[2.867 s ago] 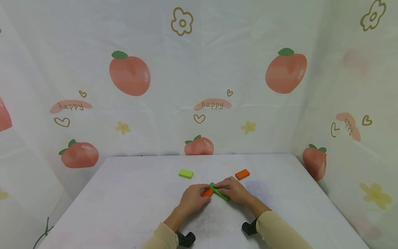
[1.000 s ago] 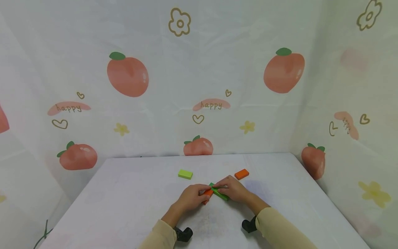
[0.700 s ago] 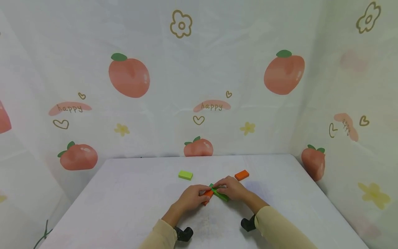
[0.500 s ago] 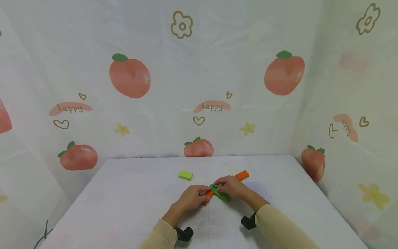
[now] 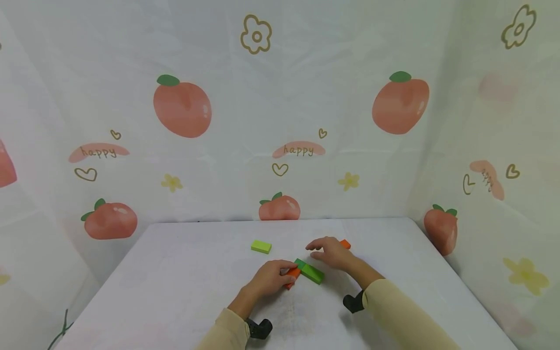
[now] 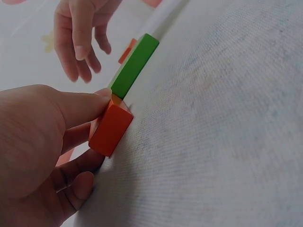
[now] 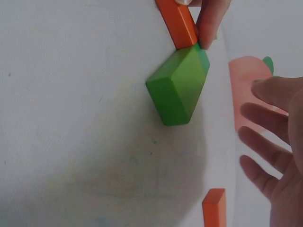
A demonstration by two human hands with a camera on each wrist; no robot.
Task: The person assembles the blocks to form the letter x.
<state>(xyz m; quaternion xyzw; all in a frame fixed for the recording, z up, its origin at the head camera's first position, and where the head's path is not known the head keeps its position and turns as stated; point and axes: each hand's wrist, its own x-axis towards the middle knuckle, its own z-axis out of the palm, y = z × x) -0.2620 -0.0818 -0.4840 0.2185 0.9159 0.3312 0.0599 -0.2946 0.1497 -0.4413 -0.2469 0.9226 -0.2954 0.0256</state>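
Note:
My left hand point(image 5: 268, 281) pinches an orange rectangular block point(image 5: 293, 279) between thumb and fingers, low at the tabletop. One end of this block meets the end of a green block point(image 5: 312, 273), so the two form an angle. A bluish-green patch point(image 7: 203, 57) shows at the green block's end by the join. My right hand point(image 5: 330, 253) hovers above and beyond the green block, fingers spread and holding nothing; the right wrist view shows a gap between them. The left fingers hide part of the orange block.
A yellow-green block point(image 5: 261, 247) lies farther back on the white table point(image 5: 183, 282). A second orange block point(image 5: 345, 244) lies at the back right, partly hidden behind my right hand. Behind the table hangs a fruit-printed white cloth point(image 5: 227, 116).
The orange block in my left hand has turned, its near end swinging toward me. My right hand has let go of the green block and moved up and away from it.

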